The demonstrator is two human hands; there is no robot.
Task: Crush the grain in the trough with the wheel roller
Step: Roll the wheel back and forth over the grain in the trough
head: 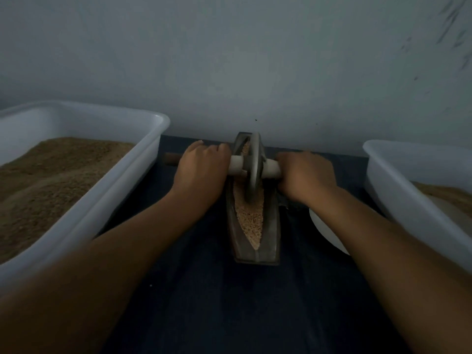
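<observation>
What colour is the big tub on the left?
White tub, seen in the head view.

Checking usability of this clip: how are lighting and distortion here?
Head view: dim, bluish, no glare; the metal wheel roller and tan grain stay readable; wide-angle bowing bends the white plastic tub and stretches the forearms.

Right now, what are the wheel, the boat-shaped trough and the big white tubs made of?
The grey disc wheel looks like dull metal, perhaps iron: dark and matte. The long boat-shaped trough seems the same dark metal, with a faint sheen. The white rectangular tubs look like smooth plastic, with rounded rolled rims.
</observation>
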